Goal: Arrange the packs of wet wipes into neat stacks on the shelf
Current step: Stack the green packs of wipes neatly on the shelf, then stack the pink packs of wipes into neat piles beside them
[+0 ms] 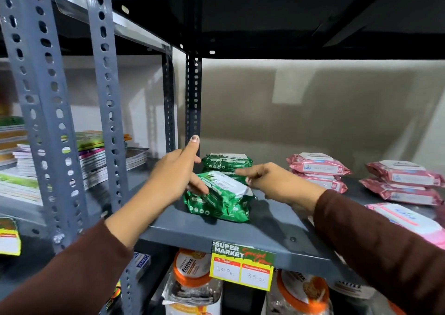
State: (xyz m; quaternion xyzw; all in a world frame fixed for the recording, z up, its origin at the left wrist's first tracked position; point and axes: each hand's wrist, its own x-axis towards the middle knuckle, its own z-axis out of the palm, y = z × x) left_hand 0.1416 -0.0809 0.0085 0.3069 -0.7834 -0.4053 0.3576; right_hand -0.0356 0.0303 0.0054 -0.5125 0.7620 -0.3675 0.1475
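Note:
Two stacks of green wet-wipe packs sit at the left end of the grey shelf (192,230): a front stack (216,201) and a rear stack (227,161) by the upright post. My left hand (173,175) is spread, thumb up, with its fingers resting on the left side of the front stack's top pack. From the right, my right hand (272,182) reaches in with its index finger stretched toward the green packs and the other fingers curled. It grips nothing. Pink wet-wipe packs stand in a middle stack (317,172) and a right stack (404,184).
A pale pink pack (409,220) lies at the shelf's front right. A price label (242,264) hangs on the shelf edge, with orange-lidded jars (192,273) below. Perforated grey uprights (106,102) stand to the left, with stacked books (91,160) on the neighbouring shelf.

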